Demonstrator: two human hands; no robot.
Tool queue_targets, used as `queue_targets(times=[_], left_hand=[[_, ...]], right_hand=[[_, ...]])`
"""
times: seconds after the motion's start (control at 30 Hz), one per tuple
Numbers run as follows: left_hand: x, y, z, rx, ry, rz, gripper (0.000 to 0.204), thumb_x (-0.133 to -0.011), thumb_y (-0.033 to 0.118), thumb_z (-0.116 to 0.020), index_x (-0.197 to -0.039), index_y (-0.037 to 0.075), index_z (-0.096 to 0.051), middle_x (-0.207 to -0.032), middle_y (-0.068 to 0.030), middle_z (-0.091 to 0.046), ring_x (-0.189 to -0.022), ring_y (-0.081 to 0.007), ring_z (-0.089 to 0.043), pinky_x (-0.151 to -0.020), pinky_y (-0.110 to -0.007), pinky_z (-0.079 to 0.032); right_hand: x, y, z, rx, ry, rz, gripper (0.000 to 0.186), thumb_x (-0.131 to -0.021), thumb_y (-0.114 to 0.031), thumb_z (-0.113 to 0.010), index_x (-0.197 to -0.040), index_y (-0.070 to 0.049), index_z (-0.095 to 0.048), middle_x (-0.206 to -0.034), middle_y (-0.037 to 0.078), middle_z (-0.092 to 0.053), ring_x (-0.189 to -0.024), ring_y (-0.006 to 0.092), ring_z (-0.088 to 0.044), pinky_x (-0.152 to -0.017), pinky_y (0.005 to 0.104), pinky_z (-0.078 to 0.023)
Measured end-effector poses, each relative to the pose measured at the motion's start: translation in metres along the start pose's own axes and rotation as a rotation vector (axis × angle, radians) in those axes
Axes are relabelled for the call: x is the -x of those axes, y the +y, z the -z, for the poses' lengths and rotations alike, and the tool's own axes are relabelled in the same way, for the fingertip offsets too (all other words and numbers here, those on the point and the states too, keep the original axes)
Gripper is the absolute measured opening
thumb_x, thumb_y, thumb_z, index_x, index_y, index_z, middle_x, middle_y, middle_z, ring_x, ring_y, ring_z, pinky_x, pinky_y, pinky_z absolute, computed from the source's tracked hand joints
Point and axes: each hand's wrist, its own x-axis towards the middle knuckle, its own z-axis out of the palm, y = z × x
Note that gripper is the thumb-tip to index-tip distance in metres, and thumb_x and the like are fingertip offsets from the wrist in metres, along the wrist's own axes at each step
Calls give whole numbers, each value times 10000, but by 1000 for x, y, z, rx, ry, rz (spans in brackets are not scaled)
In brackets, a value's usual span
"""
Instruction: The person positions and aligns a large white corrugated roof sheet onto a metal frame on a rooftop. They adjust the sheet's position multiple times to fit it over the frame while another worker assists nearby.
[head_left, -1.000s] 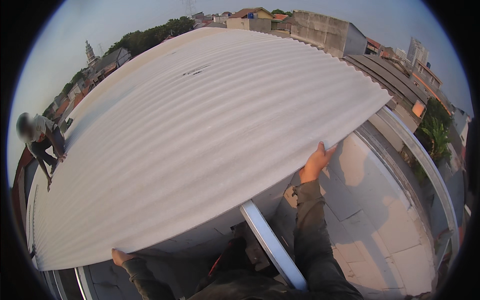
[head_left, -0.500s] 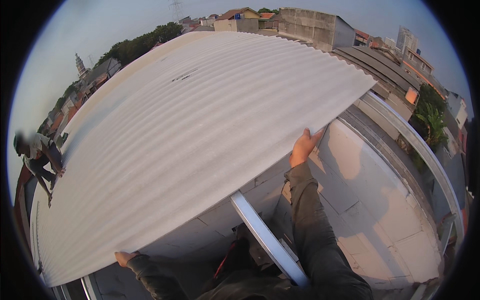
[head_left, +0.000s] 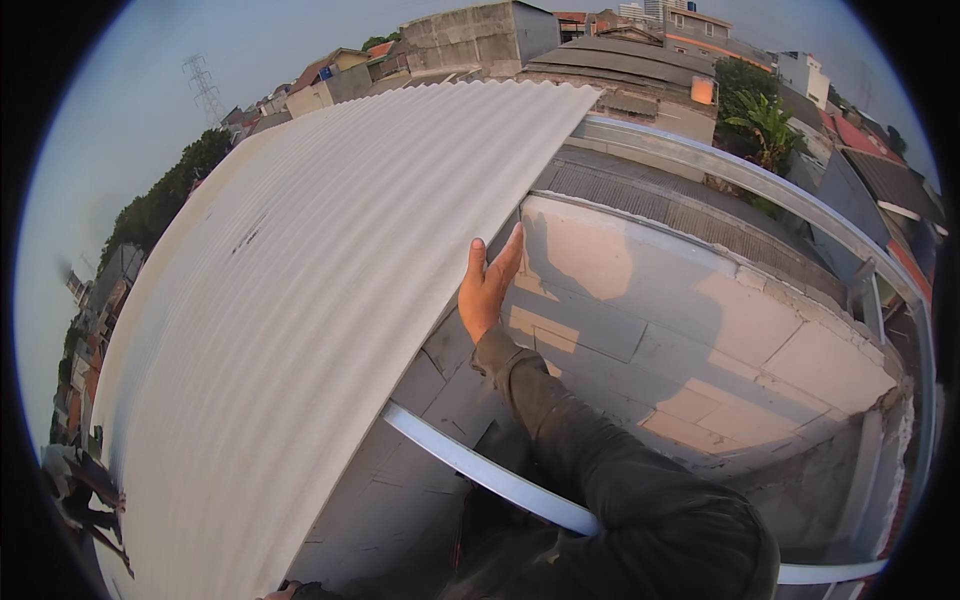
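Presently, nearest in, the left hand [head_left: 282, 592] is mostly cut off at the lower rim beside the sheet's edge; cannot tell whether it pinches anything. Metal beam [head_left: 490, 472] emerges from under the sheet, between the two grips. Right grip [head_left: 491, 252]: spread, thumb apart from fingers, at the sheet's edge; firm contact not confirmed. Corrugated sheet [head_left: 330, 280] extends left of and beyond this grip; block wall [head_left: 650, 320] lies to its right. Farther out: curved metal rail [head_left: 700, 158] beyond the right grip, co-worker [head_left: 85, 490] across the sheet, left. Judgement: step in hand appears to be positioning the sheet; next move calls for both grips seated evenly along the edge.
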Motion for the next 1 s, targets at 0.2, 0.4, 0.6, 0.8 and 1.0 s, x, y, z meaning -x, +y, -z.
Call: queue_targets(times=[0.2, 0.4, 0.6, 0.8, 1.0], left_hand=[[-69, -30, 30, 282, 25, 94, 551, -1059, 378, -519, -1383, -60, -598, -1292, -236, -699, -1144, -387, -700, -918, -514, -611], [-50, -56, 24, 737, -160, -99, 751, -1088, 468, -453, -1490, -165, -399, -1433, -299, -557, -1244, -415, -618, -1036, -473, -519], [-15, -38, 74, 740, -4, -115, 815, -1068, 463, -549, -1631, -37, -237, -1668, -251, -310, -1539, -365, -333, -1223, -438, -326], [-10, -21, 112, 594, 221, -960, 729, -1103, 376, -504, -1652, 3, -202, -1706, -232, -231, -1608, -363, -178, -1288, -498, -210], [1, -14, 90, 89, 79, -1327, 616, -1067, 394, -547, -1575, 63, -437, -1679, -220, -337, -1589, -402, -243, -1277, -523, -238]], right_hand=[[21, -29, -25, 209, -232, 297, 885, -1090, -512, -463, -1661, 30, -59, -1700, 312, -108, -1603, 470, -70, -1274, 654, -95], [13, -15, -10, 228, -283, 439, 743, -1125, -487, -375, -1660, -3, -197, -1688, 273, -232, -1575, 452, -182, -1266, 591, -195], [46, -32, 16, 172, -264, 646, 702, -1114, -497, -425, -1571, 34, -379, -1541, 287, -440, -1416, 443, -458, -1173, 557, -384], [69, -46, 2, 195, -412, 728, 628, -1124, -463, -444, -1512, 30, -477, -1486, 269, -549, -1365, 418, -543, -1146, 557, -411], [72, -35, -13, 300, -446, 719, 629, -1142, -511, -316, -1465, -34, -569, -1448, 166, -627, -1335, 357, -597, -1153, 456, -429]])
